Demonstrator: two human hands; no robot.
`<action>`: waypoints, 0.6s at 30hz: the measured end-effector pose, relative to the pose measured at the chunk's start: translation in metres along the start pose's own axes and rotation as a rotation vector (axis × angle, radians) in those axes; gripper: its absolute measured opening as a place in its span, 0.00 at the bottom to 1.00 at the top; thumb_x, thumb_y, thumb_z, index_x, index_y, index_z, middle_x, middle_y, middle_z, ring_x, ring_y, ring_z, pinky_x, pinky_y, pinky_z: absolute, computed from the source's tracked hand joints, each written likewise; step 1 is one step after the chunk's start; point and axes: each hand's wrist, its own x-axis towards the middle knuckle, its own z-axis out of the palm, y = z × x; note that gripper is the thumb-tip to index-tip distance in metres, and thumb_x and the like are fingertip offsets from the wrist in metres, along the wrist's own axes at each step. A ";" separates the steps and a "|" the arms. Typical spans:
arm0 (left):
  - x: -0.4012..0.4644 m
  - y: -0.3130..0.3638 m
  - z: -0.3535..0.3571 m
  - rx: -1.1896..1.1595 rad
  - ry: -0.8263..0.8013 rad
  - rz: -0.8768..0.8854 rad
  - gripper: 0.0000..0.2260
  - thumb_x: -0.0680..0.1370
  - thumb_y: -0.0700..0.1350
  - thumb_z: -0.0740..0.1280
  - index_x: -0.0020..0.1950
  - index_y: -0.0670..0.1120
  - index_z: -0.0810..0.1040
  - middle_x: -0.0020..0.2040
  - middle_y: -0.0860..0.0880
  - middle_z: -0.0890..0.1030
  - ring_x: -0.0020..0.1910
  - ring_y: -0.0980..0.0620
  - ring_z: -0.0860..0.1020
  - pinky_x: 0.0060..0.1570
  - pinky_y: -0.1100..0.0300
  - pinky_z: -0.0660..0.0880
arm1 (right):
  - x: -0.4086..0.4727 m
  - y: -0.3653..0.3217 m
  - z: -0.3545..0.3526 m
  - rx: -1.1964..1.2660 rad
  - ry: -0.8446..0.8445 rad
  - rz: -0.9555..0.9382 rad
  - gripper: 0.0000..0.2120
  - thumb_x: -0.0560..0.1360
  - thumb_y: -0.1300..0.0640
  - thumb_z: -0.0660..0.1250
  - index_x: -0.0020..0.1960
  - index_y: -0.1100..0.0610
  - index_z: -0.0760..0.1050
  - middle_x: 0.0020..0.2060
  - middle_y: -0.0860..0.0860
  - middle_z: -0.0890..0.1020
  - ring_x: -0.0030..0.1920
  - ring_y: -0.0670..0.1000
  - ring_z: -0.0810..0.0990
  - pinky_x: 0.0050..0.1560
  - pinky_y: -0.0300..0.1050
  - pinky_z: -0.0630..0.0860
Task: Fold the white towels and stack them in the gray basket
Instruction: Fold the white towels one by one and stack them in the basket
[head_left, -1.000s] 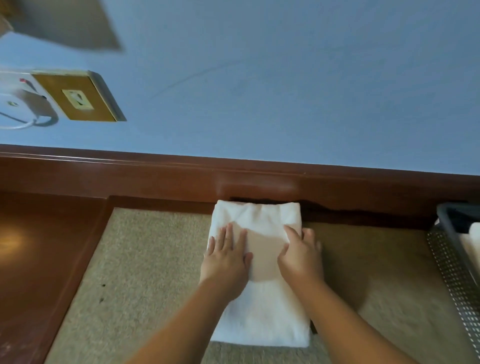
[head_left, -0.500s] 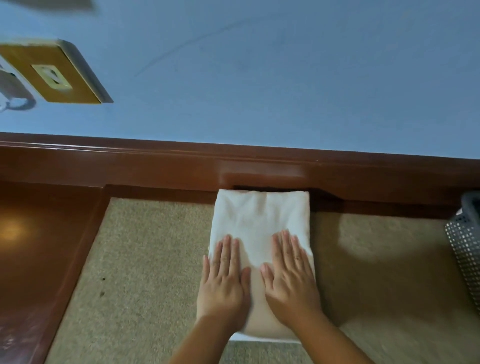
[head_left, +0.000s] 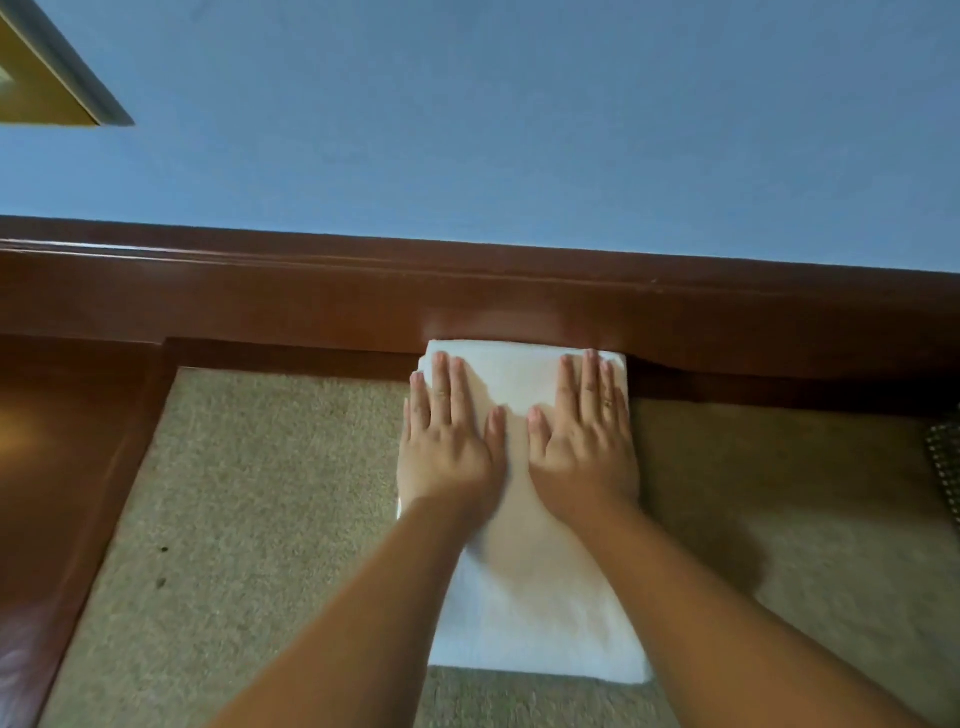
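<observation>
Right, white towel (head_left: 524, 587) folded long on the beige carpet (head_left: 260, 519), far end against the wooden baseboard (head_left: 467, 306), my left hand (head_left: 449, 452) and right hand (head_left: 584, 447) flat on it, fingers straight, gray basket (head_left: 945, 467) edge at far right

A white towel (head_left: 535, 597), folded into a long narrow strip, lies on a beige carpet (head_left: 249, 519), and its far end touches the dark brown wooden baseboard (head_left: 467, 301) under the blue wall (head_left: 519, 130). The left hand (head_left: 447, 441) and the right hand (head_left: 587, 447) lie flat on the far half of the towel, side by side, with straight fingers that point to the wall and thumbs near each other, and the right hand wears a ring (head_left: 607, 402). At the right edge a small part of the gray perforated basket (head_left: 945, 467) shows, well apart from the towel, and at the top left corner a yellowish wall plate (head_left: 47, 88) is partly seen.
</observation>
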 end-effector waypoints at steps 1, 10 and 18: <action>-0.001 0.001 0.000 -0.006 0.005 -0.009 0.34 0.85 0.64 0.42 0.85 0.48 0.37 0.84 0.50 0.35 0.83 0.47 0.35 0.82 0.51 0.39 | 0.000 0.001 0.000 0.004 0.003 -0.005 0.34 0.84 0.42 0.51 0.84 0.59 0.53 0.83 0.60 0.54 0.84 0.59 0.49 0.83 0.57 0.50; 0.000 0.006 -0.030 0.148 -0.270 0.001 0.35 0.84 0.64 0.40 0.82 0.45 0.28 0.81 0.47 0.27 0.82 0.45 0.31 0.81 0.45 0.35 | -0.002 -0.005 -0.042 -0.075 -0.415 0.015 0.33 0.85 0.40 0.37 0.83 0.54 0.31 0.81 0.56 0.30 0.80 0.56 0.28 0.81 0.56 0.33; -0.146 -0.012 -0.011 0.011 -0.135 0.194 0.29 0.87 0.57 0.45 0.86 0.48 0.42 0.85 0.49 0.38 0.82 0.51 0.33 0.80 0.52 0.36 | -0.132 -0.028 -0.057 0.073 -0.391 0.042 0.29 0.86 0.43 0.40 0.82 0.44 0.31 0.80 0.51 0.27 0.78 0.54 0.23 0.81 0.54 0.34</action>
